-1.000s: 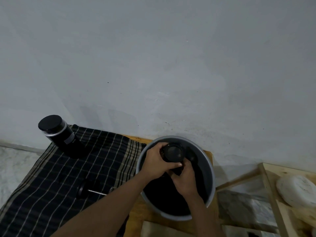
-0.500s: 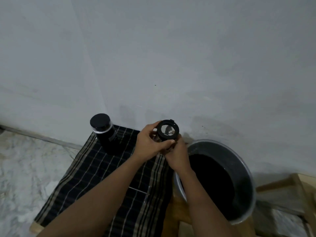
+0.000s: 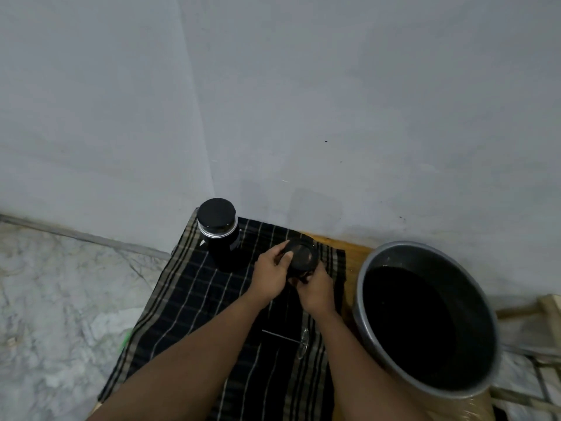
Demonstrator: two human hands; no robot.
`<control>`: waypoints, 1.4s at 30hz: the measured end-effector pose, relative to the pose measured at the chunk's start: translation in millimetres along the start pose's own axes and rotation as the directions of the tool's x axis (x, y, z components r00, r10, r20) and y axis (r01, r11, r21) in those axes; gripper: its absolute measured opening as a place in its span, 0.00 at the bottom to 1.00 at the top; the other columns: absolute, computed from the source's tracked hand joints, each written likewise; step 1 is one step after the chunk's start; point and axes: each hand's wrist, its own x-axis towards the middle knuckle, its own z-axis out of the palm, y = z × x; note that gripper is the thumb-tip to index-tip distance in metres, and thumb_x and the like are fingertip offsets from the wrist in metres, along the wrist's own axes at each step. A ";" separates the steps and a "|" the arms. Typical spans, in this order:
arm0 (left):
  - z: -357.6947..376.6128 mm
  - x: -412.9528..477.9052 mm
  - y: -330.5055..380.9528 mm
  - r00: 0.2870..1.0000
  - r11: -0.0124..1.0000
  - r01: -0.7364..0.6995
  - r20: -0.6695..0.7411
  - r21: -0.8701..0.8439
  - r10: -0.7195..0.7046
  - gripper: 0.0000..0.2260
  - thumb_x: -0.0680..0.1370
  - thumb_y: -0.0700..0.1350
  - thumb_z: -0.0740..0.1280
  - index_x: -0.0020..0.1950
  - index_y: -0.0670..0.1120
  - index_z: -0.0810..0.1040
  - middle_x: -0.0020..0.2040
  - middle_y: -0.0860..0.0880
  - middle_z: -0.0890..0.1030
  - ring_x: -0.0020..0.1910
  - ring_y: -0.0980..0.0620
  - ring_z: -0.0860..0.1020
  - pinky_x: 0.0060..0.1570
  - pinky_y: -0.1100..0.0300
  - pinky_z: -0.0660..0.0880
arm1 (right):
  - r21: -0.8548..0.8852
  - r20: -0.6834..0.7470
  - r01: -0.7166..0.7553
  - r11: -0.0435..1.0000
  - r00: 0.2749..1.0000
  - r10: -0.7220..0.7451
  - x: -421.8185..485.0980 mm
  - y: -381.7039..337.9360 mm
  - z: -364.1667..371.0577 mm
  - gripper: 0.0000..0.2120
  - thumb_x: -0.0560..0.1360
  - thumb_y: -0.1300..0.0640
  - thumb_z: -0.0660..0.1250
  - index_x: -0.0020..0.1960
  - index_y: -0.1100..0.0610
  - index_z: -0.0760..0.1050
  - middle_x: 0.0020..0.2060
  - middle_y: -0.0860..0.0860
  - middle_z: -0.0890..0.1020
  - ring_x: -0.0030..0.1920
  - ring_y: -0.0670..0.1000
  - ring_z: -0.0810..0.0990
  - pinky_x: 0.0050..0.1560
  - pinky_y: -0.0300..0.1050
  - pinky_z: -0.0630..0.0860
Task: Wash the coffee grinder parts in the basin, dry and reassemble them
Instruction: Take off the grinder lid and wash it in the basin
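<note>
Both hands hold a round black grinder part low over the dark checked cloth. My left hand grips its left side, thumb and fingers curled on the rim. My right hand holds it from below and to the right. The black grinder body with a silver ring stands upright on the cloth's far left corner. A thin metal rod with a small disc lies on the cloth between my forearms. The grey basin of dark water sits to the right.
The cloth covers a wooden table set against a grey wall. Marble floor lies to the left. A wooden frame shows at the right edge beyond the basin.
Both hands lifted the black part out of the basin, carried it left and lowered it over the cloth. The view swung left with them.
</note>
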 end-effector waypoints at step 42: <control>-125.4 -18.4 28.0 0.878 0.949 -0.265 -0.364 0.171 0.311 0.41 0.61 0.65 0.79 0.67 0.53 0.67 0.61 0.53 0.75 0.62 0.49 0.76 0.60 0.46 0.78 | -0.573 0.299 0.346 0.743 0.932 -0.203 -20.6 -247.9 37.7 0.26 0.65 0.48 0.81 0.56 0.60 0.76 0.50 0.54 0.81 0.49 0.56 0.82 0.51 0.53 0.82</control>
